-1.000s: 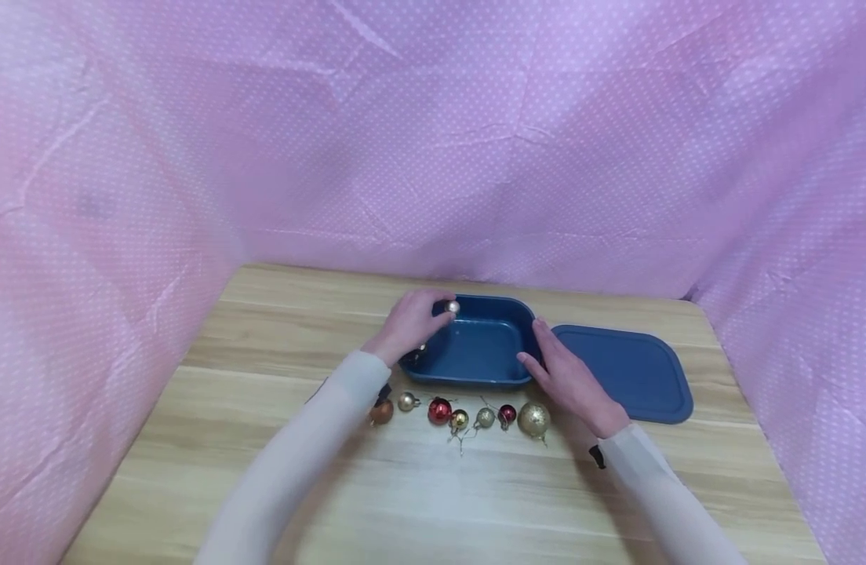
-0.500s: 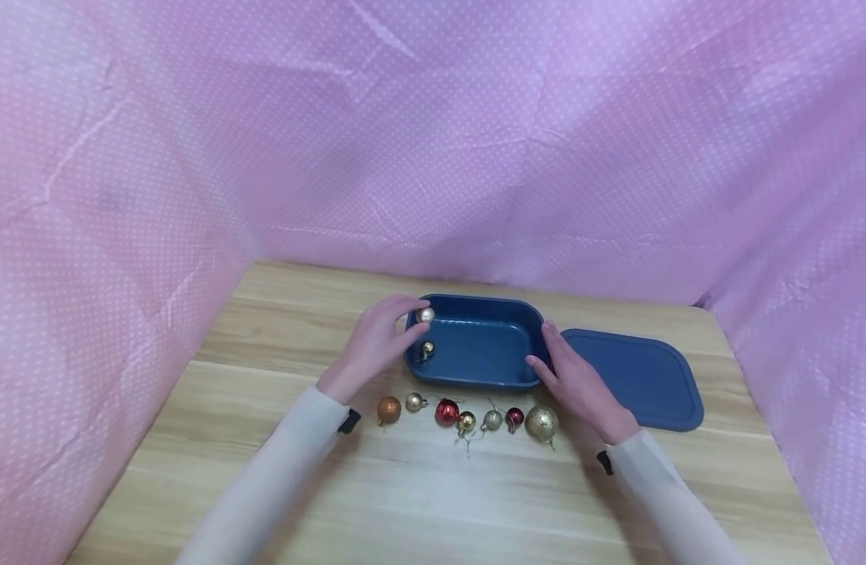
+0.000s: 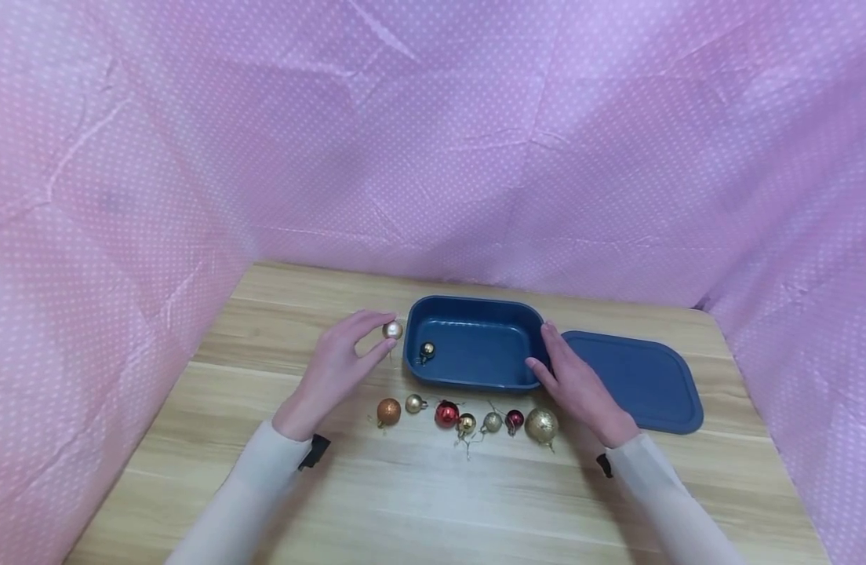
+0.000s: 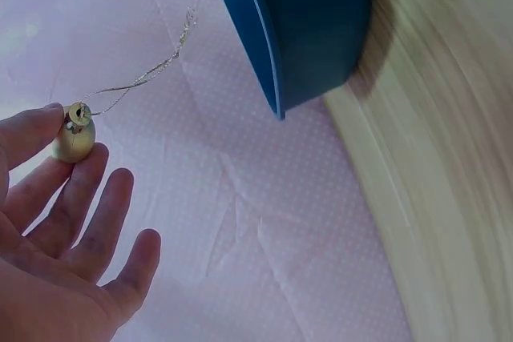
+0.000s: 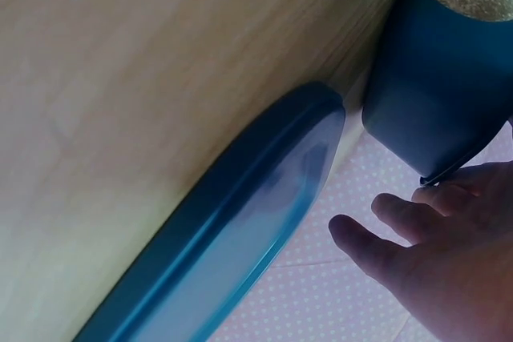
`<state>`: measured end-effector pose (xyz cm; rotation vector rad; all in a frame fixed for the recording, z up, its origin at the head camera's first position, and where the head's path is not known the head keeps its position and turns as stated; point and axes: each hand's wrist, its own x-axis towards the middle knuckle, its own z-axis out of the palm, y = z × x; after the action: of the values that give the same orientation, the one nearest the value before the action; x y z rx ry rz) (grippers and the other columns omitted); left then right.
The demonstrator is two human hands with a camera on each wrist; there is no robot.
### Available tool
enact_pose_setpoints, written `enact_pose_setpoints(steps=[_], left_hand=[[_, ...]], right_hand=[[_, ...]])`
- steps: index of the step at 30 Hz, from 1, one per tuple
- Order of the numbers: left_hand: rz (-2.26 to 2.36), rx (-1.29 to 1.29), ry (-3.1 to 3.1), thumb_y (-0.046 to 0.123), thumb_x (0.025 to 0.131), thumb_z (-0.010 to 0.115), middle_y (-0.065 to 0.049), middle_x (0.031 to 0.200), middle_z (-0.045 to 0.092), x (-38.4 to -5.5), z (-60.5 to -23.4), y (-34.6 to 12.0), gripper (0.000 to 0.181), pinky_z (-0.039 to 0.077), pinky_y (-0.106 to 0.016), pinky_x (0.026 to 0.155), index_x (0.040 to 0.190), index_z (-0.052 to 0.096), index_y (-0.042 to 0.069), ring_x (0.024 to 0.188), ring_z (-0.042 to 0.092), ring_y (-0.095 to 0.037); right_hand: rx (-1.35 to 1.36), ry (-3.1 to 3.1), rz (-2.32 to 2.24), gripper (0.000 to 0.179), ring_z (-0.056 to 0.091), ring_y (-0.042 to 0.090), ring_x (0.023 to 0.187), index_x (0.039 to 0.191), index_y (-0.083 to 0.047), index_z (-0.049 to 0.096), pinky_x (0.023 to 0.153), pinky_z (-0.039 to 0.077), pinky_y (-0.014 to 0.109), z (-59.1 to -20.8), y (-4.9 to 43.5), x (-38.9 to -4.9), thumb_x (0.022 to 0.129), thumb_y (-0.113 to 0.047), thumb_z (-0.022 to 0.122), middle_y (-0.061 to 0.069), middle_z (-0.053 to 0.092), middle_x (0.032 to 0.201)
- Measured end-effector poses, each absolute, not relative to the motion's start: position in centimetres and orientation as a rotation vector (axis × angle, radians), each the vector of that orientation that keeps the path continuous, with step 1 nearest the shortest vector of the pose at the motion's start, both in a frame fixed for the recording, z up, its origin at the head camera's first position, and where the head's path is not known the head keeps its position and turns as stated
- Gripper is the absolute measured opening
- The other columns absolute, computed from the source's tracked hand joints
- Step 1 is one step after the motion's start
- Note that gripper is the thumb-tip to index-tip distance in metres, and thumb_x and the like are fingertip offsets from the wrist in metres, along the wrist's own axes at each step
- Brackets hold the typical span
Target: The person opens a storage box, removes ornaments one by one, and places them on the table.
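My left hand [image 3: 336,362] pinches a pale gold ball ornament [image 3: 392,329] between thumb and fingers, just left of the blue box [image 3: 475,386]. A looped gold string trails from the ornament's cap in the left wrist view. My right hand [image 3: 577,382] holds the box's right wall, thumb over the inner side and fingers along the outside. Inside the box, a small dark-and-gold shiny ball [image 3: 427,351] lies near the left end. The right wrist view shows the fingers [image 5: 405,218] of that hand near the box's rim; its thumb is hidden there.
In front of the box lies a row of ornaments: an orange ball [image 3: 388,412], a red ball [image 3: 446,413], a large glittery gold ball [image 3: 542,425] and several smaller ones. A flat blue lid [image 3: 631,380] rests right of the box. Pink dotted cloth [image 3: 433,157] surrounds the wooden table [image 3: 433,502].
My left hand has drawn back leftward from over the box, bringing the pale gold ornament outside its left wall. The small ball inside the box is now uncovered. My right hand stays at the box.
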<state>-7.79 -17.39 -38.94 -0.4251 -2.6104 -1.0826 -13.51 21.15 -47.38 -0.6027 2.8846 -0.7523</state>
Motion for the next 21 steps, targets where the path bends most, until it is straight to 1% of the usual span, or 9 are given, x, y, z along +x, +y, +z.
enact_pose_setpoints(steps=[10,21], left_hand=[[-1.02,-0.347,-2.641,0.014,0.094,0.078,-0.015,0.129,0.07,-5.1,-40.0,-19.7,0.037,0.05,-0.056,0.104,0.129,0.071,0.003,0.121,0.064,-0.036],[-0.927,-0.337,-2.643,0.01,0.09,0.081,-0.017,0.122,0.072,-3.0,-41.4,-21.6,0.036,0.054,-0.058,0.096,0.124,0.073,0.001,0.113,0.068,-0.039]], right_hand=[[-0.62,2.871,-0.748,0.08,0.019,0.043,0.154,0.164,-0.001,0.013,0.122,0.023,0.061,-47.2,21.2,-13.5,0.11,-0.052,0.041,0.021,0.011,0.171],[-0.606,2.862,-0.747,0.081,0.019,0.042,0.154,0.164,0.0,0.013,0.122,0.023,0.061,-47.2,21.2,-13.5,0.11,-0.053,0.041,0.021,0.011,0.171]])
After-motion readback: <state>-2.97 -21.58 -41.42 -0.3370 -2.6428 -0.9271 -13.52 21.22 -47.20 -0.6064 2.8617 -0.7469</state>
